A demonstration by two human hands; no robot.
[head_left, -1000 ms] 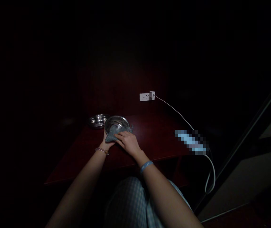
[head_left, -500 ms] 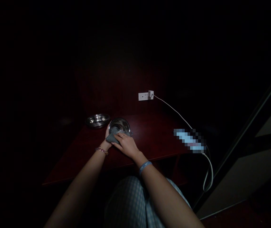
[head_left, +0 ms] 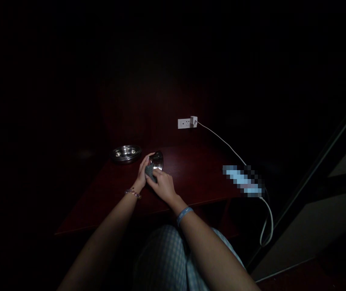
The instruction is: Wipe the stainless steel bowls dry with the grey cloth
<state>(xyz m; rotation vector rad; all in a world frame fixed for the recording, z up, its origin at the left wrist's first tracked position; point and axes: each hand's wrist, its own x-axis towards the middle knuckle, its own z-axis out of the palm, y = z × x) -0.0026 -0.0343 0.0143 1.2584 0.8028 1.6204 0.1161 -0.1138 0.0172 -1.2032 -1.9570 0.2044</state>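
Note:
A shiny metal bowl [head_left: 158,160] is tilted on its side above the table, its rim turned to the right. My left hand [head_left: 143,169] grips it from the left, fingers along its outside. A grey-green cloth [head_left: 150,172] is pinched in my right hand [head_left: 163,185] and pressed against the near side of the bowl. Part of the cloth and some fingertips are hidden between the two hands. Just left of my hands, a stack of metal dishes [head_left: 126,153] rests on the table.
The dark red table [head_left: 191,178] ends at a front edge near my knees. On the wall is a white socket [head_left: 184,123] with a charger [head_left: 193,121]; its white cable [head_left: 221,140] runs right to a blurred blue item [head_left: 242,180]. A dark-framed panel [head_left: 312,194] stands at the right.
The bowl has turned from facing me to being side-on, opening to the right. My right hand and the cloth have moved from inside the bowl to its near outer side.

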